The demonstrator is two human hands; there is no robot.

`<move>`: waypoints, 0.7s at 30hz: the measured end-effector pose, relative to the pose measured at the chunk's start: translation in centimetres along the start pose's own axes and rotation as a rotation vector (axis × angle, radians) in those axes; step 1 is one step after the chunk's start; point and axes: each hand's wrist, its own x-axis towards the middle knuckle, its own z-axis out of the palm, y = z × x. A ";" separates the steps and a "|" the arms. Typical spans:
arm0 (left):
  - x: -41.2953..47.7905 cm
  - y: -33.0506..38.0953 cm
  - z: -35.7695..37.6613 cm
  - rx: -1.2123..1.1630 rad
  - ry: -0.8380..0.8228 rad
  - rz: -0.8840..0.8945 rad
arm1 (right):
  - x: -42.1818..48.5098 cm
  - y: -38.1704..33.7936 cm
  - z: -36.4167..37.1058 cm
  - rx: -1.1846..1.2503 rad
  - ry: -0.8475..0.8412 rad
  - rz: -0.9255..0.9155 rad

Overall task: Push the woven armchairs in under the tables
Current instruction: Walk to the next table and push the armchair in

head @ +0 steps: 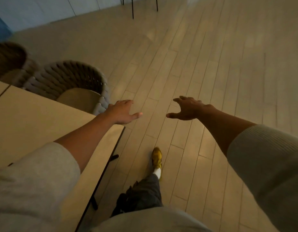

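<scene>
View: head camera, looking down past both outstretched arms onto a pale plank floor (203,67); the picture is slightly blurred.

Left hand (123,112): palm down, fingers spread and loosely curled, holding nothing; it hangs in the air just beside the near arm of the closer chair, and contact cannot be told.

Right hand (188,108): also spread wide, thumb turned inward, empty, over bare floor and well apart from any chair.

Near woven armchair (73,77): stands at the long edge of the table (36,118), its rounded rope back curving away from the table, its seat cushion (79,99) still largely showing beyond the table edge, so it looks only partly pushed in.

Far woven armchair (8,58): beside the first, farther left along the same table edge, cut off by the frame.

Key relation: the near chair lies to the left of and ahead of both hands; the left hand is much the nearer, the right would have to cross over to reach the backrest.

Push axis: judged to run from the curved back toward the table, that is, toward the lower left of the picture.

Stance: one foot in a yellow shoe (157,157) is forward, beside the table corner.

Step in hand: probably the approach to the near chair, with no grasp yet made.
</scene>
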 end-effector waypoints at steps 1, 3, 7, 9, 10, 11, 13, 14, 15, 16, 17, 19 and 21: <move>1.6 0.0 -0.7 -0.006 -0.013 -0.007 | 1.9 0.5 -1.2 -0.013 -0.009 -0.012; 5.4 -0.3 -2.3 -0.023 -0.015 -0.020 | 5.8 1.5 -3.9 -0.042 -0.010 -0.025; 11.9 -1.2 -5.8 -0.095 -0.038 -0.092 | 12.3 2.3 -9.7 -0.093 -0.011 -0.081; 15.2 -1.7 -7.4 -0.099 -0.048 -0.129 | 15.8 2.5 -12.4 -0.117 -0.018 -0.115; 16.9 -1.8 -8.5 -0.099 -0.046 -0.143 | 17.7 2.7 -13.9 -0.129 -0.011 -0.128; 18.3 -1.9 -9.4 -0.100 -0.046 -0.151 | 19.4 2.8 -15.4 -0.140 -0.001 -0.142; 20.9 -2.1 -11.3 -0.122 -0.037 -0.156 | 22.5 3.1 -18.1 -0.159 0.012 -0.178; 22.0 -2.2 -12.1 -0.132 -0.026 -0.165 | 24.1 3.2 -19.4 -0.170 0.014 -0.195; 23.0 -2.4 -13.0 -0.141 -0.016 -0.176 | 25.5 3.4 -20.7 -0.180 0.014 -0.208; 24.1 -2.8 -13.8 -0.150 -0.007 -0.192 | 27.3 3.7 -21.9 -0.189 0.012 -0.223; 25.1 -3.1 -14.5 -0.155 -0.002 -0.207 | 29.0 4.1 -22.8 -0.198 0.008 -0.236; 27.1 -3.9 -15.5 -0.161 0.000 -0.244 | 32.5 5.0 -24.4 -0.214 -0.015 -0.270; 29.3 -4.5 -16.3 -0.181 -0.004 -0.306 | 36.3 5.6 -26.2 -0.243 -0.043 -0.310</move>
